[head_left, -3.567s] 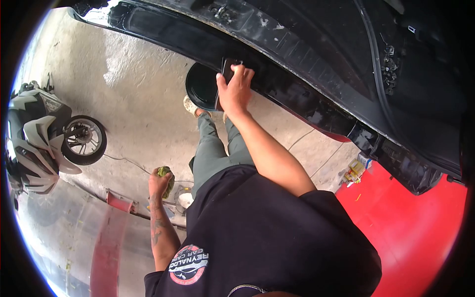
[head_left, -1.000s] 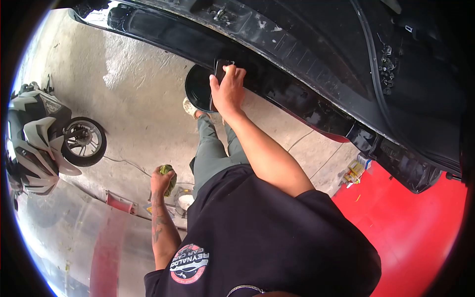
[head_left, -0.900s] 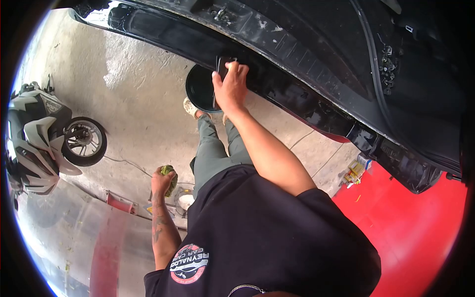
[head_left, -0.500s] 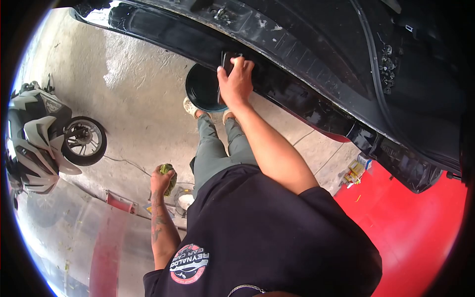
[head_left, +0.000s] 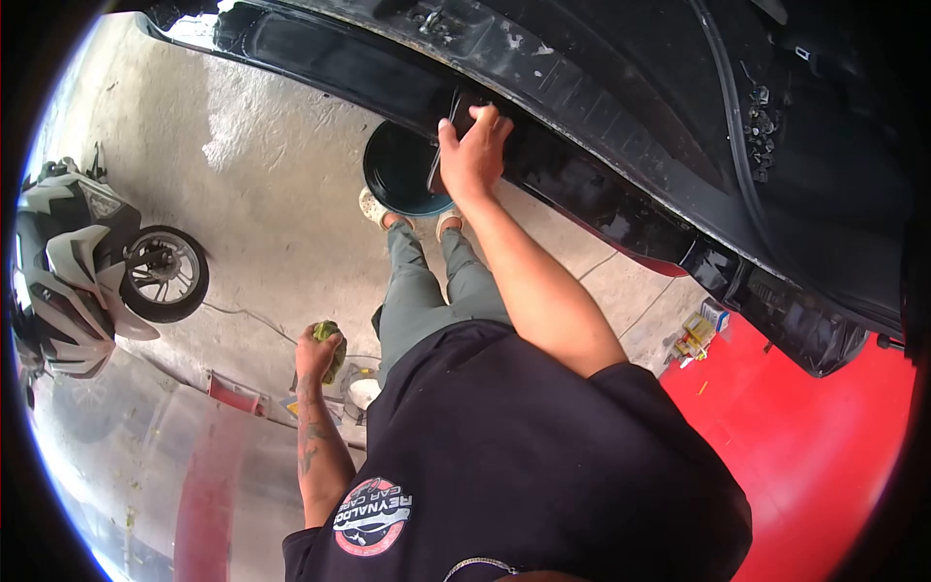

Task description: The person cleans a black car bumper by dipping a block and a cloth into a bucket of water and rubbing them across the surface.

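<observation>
My right hand [head_left: 472, 155] is closed on a dark, flat, thin-edged object [head_left: 464, 105], at the lower edge of a glossy black car bumper [head_left: 369, 80]. Its fingers bend over the object, whose exact kind I cannot make out. Down at my left side, my left hand [head_left: 316, 354] grips a crumpled yellow-green cloth [head_left: 334, 351], away from the car. Beneath the bumper, in front of my feet, a round dark basin [head_left: 396, 175] stands on the floor, partly hidden by my right hand and the object.
A motorcycle [head_left: 82, 267] stands on the left. Several small metal parts [head_left: 759, 131] lie on the car's dark trim at the upper right. Bottles and packs [head_left: 693, 339] sit beside a red surface [head_left: 776, 436]. A cable [head_left: 247, 315] crosses the concrete floor [head_left: 262, 213].
My right hand has moved a little to the right along the bumper, with the dark flat object. My left hand and the cloth have hardly moved.
</observation>
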Demonstrator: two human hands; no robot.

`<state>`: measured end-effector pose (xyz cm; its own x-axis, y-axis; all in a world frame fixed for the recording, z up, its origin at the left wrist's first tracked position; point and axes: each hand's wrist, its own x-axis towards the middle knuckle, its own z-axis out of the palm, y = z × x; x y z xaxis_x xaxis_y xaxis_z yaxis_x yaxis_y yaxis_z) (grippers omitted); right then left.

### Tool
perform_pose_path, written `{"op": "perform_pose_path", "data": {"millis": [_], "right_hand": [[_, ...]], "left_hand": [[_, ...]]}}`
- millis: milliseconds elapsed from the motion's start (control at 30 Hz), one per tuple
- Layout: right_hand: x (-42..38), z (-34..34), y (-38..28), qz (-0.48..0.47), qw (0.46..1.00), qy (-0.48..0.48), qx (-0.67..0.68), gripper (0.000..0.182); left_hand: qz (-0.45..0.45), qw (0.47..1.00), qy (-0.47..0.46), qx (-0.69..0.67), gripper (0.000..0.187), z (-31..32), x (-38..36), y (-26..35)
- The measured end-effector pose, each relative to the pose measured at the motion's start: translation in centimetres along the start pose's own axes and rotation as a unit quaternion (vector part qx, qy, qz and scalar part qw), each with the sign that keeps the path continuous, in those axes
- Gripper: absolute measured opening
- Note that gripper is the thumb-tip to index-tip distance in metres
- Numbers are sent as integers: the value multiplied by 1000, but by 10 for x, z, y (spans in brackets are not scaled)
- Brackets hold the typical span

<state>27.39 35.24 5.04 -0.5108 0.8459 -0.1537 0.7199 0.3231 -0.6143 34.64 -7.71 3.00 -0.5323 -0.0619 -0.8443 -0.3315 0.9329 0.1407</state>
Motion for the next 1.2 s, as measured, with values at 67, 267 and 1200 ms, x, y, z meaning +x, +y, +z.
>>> {"op": "perform_pose_path", "data": {"millis": [67,267,1200], "right_hand": [[-15,5,6,5,1000,-8,-9,49],[3,-2,3,20,1000,5,15,49],[-23,4,9,25,999,-44,-2,49]], "left_hand": [[3,1000,-3,0,61,3,2,-2],[3,1000,0,-4,60,-1,-3,4],[13,1000,3,10,60,0,2,8]]}}
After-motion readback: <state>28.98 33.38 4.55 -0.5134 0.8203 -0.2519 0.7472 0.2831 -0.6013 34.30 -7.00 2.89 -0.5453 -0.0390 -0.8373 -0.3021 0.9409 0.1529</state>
